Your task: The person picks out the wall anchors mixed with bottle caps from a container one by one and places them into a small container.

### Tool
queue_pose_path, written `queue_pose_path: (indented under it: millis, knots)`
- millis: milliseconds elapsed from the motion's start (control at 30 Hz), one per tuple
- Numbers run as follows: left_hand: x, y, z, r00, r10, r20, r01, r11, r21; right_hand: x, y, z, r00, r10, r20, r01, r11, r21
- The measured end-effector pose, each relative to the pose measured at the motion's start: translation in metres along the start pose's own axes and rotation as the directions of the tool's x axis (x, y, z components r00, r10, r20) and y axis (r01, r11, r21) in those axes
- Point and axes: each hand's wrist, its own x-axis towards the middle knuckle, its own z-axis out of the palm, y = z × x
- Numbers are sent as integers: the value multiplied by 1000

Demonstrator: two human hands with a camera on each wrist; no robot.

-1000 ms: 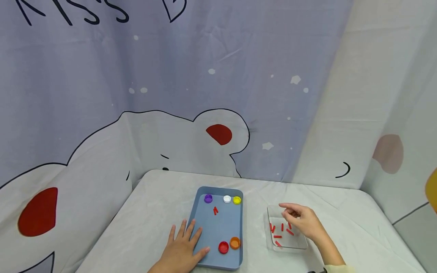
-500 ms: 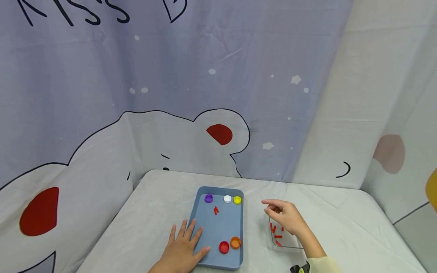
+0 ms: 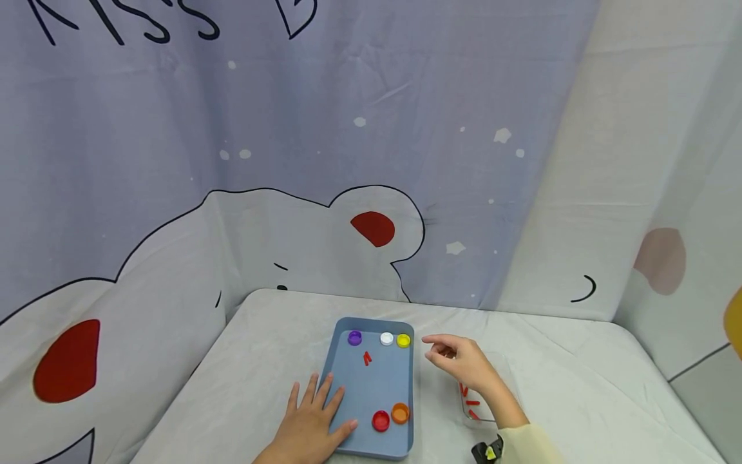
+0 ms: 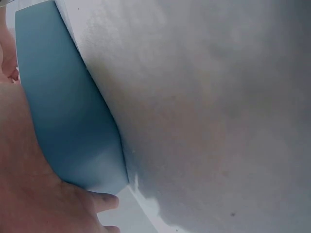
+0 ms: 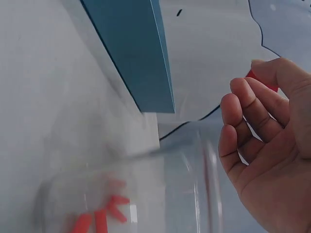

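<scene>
Fingers spread, my left hand [image 3: 310,419] rests on the left edge of a blue-grey tray [image 3: 368,386]. In the left wrist view the hand [image 4: 53,204] lies against the tray's side wall. My right hand [image 3: 464,364] hovers between the tray and a clear box [image 3: 484,421], its fingers loosely bent. The right wrist view shows thumb and fingertips apart, nothing visible between them; the red patch behind belongs to the curtain. Two small red sticks [image 3: 368,358] lie in the tray. Several more red sticks [image 3: 472,403] lie in the box, partly hidden by the right arm.
In the tray's far end stand small round cups: a purple cup [image 3: 355,338], a white cup [image 3: 386,338] and a yellow cup [image 3: 403,340]. A red cup [image 3: 380,421] and an orange cup [image 3: 400,413] sit near its front. A patterned curtain [image 3: 290,129] hangs behind the table.
My right hand has moved left, from over the clear box toward the tray's right edge. The left hand, tray and cups have stayed in place.
</scene>
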Motion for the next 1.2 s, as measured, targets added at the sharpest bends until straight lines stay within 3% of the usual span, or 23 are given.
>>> queue_pose_path:
  millis: [600,867,1200]
  knots:
    - [0,-2,3,1000,-7,-4,7,1000,0,31,0,39,990,-87,107,81,995,62]
    - [-1,-1,1,1000,-2,0,2,1000,-10,43,-5,54,986,-61,154,58,998,28]
    - [0,-2,0,1000,3,18,-3,1000,-8,62,-4,70,972,-85,218,82,996,21]
